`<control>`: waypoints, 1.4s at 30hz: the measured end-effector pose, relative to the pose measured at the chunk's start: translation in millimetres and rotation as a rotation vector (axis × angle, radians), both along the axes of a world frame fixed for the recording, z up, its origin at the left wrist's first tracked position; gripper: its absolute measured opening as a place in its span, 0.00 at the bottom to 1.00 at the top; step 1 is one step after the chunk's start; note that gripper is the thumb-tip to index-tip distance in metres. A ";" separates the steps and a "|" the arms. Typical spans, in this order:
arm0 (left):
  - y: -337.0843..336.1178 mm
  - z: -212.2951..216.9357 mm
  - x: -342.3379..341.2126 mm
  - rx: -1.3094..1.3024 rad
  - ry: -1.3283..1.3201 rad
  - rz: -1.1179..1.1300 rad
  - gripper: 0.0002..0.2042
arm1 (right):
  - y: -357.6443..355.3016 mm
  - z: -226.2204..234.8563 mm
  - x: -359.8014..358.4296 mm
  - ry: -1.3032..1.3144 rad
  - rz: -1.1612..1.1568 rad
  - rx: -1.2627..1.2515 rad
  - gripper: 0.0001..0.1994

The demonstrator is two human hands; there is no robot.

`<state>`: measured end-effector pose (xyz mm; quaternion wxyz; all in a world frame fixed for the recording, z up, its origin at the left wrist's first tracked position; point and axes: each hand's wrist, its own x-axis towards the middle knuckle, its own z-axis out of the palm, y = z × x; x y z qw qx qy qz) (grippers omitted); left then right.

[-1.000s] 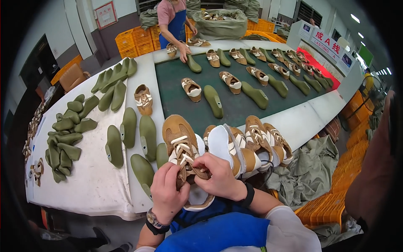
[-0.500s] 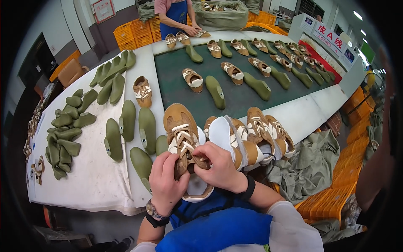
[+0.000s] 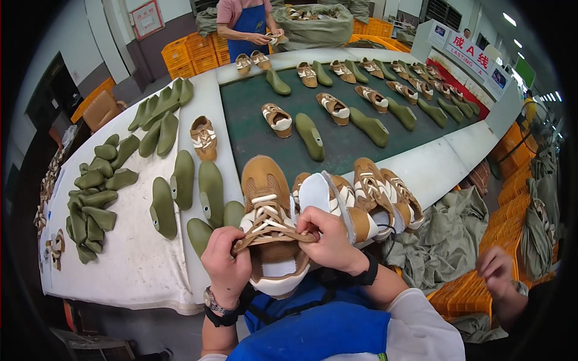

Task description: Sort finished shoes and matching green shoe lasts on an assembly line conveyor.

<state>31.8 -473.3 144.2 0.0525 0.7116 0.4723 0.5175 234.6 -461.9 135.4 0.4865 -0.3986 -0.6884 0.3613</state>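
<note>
A brown and white sneaker upper (image 3: pixel 265 186) with white laces is held in front of me, toe pointing away. My left hand (image 3: pixel 227 263) pinches the left edge of its collar, by the tongue. On the opposite edge my right hand (image 3: pixel 330 242) pinches in the same way. Between them the shoe opening is spread wide, and a white insole (image 3: pixel 278 265) shows inside. Just right of it lies a row of similar sneaker uppers (image 3: pixel 368 191), one with its white underside (image 3: pixel 314 195) turned up. Green shoe lasts (image 3: pixel 211 191) lie on the table left of the held upper.
A green conveyor belt (image 3: pixel 256 153) carries rows of uppers and lasts. More lasts (image 3: pixel 90 207) are heaped on the white table (image 3: pixel 141 259). Across the belt a person (image 3: pixel 245 30) handles a shoe. Another person's hand (image 3: pixel 497 271) is at right, near orange crates (image 3: pixel 490 259).
The held upper's collar has been pulled wide, and my hands have moved apart. The person across has lifted a shoe. Another person's hand has come into view at right.
</note>
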 end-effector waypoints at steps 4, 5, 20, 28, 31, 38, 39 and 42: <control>-5.2 2.1 10.5 -0.200 0.018 -0.206 0.12 | -5.1 4.4 16.6 0.013 -0.008 -0.158 0.10; -5.9 12.1 7.6 -0.313 0.031 -0.348 0.16 | -2.7 4.8 24.2 0.059 -0.042 -0.110 0.09; 167.3 -130.2 -156.6 -0.809 0.623 0.054 0.35 | -24.9 -1.8 201.7 0.294 -0.751 0.051 0.11; 214.5 -92.5 -111.8 -0.833 1.025 -0.228 0.25 | 5.0 -30.8 225.5 0.298 -0.807 -0.065 0.12; 275.0 -108.1 -71.1 -0.740 0.996 -0.235 0.24 | 14.3 -34.1 230.2 0.289 -0.842 -0.091 0.12; 339.6 -163.1 27.7 -0.929 0.892 0.005 0.24 | 16.8 -17.4 231.1 0.254 -0.861 -0.121 0.13; 340.6 -166.4 29.2 -0.908 0.853 -0.008 0.26 | 16.9 -12.9 233.8 0.255 -0.847 -0.121 0.13; 334.5 -148.8 22.6 -1.004 0.729 -0.063 0.28 | 25.9 6.4 237.2 0.222 -0.825 -0.110 0.12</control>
